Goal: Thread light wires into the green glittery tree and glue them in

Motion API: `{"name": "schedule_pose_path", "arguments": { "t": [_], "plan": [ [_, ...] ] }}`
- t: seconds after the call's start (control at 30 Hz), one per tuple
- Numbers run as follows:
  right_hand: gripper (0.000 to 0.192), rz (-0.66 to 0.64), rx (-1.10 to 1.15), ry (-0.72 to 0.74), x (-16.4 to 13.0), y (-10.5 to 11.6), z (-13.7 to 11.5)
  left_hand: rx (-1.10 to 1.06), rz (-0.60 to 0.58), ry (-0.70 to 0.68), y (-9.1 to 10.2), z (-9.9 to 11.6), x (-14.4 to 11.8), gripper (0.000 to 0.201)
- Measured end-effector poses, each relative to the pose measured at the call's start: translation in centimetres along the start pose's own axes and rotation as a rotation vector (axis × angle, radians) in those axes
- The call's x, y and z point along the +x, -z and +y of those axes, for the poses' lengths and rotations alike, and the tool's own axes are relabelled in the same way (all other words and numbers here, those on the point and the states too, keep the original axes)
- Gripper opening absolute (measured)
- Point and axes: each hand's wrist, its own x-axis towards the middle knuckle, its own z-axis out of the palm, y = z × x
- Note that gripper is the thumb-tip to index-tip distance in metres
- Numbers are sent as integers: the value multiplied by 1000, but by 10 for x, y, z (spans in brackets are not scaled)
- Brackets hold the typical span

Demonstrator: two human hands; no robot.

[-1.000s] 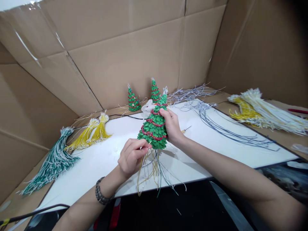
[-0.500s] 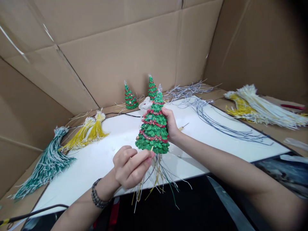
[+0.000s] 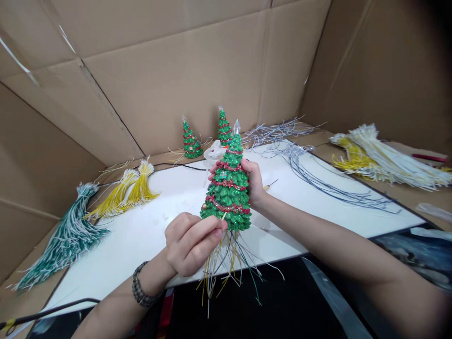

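Cardboard walls point(image 3: 183, 84) enclose white board point(image 3: 148, 230) on three sides. Green-white wire bundle point(image 3: 67, 240) at 9 o'clock, yellow wire bundles point(image 3: 130, 190) just beyond. Left hand point(image 3: 190, 242) pinching thin yellow wire at base of green tree point(image 3: 228, 193), centre frame, upright, above board's near edge; loose wires point(image 3: 229, 263) hang below. Right hand point(image 3: 252, 181) grips tree's upper half. Two small trees point(image 3: 192, 141) at 12 o'clock by back wall. Grey wire loops point(image 3: 318, 181) at 2 o'clock; cream-yellow bundles point(image 3: 381, 157) at 3 o'clock.

Green tree point(image 3: 228, 193) in right hand point(image 3: 254, 181), left hand point(image 3: 190, 242) at its wires point(image 3: 226, 263)
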Motion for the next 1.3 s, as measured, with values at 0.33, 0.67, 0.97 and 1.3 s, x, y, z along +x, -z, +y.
{"name": "schedule_pose_path", "arguments": {
  "t": [0.33,0.67,0.97,1.3],
  "plan": [
    [35,-69,158,71,3,2,3,23,-55,-97,-4,-4,15,14],
    [35,3,9,110,7,5,2,-406,-168,279,-2,-19,29,12],
    [34,28,-66,105,5,1,0,-679,-295,621,-2,-34,30,17],
    [35,87,11,62,13,7,4,-610,-112,382,-4,-33,27,15]
  ]
}}
